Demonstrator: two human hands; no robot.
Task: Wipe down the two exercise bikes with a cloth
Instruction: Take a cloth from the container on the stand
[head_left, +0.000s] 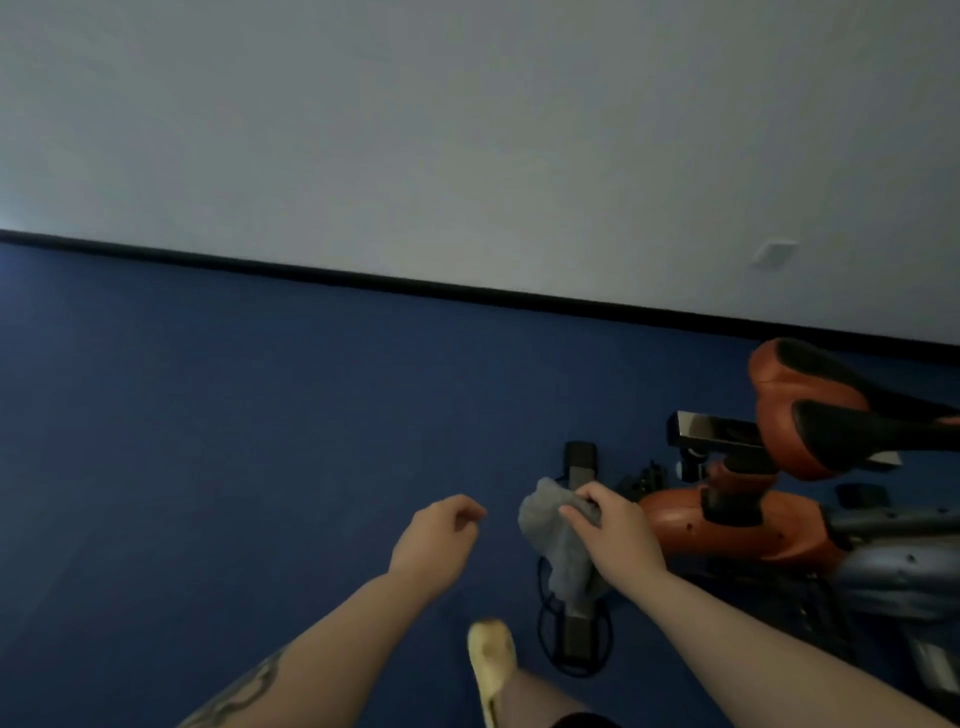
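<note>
My right hand (613, 530) grips a grey cloth (556, 540) that hangs down over the rear floor bar (579, 631) of an orange and black exercise bike (727, 525) on my right. The bike's orange and black saddle (826, 410) sticks out at the right edge. My left hand (441, 535) floats left of the cloth with loosely curled fingers, holding nothing. Only one bike is in view, and its front part is cut off by the frame.
Blue carpet (208, 441) stretches to the left and ahead up to a black skirting (363, 278) under a grey wall. A black cable (545, 618) loops around the floor bar. My foot in a yellow shoe (491, 660) stands just left of the bar.
</note>
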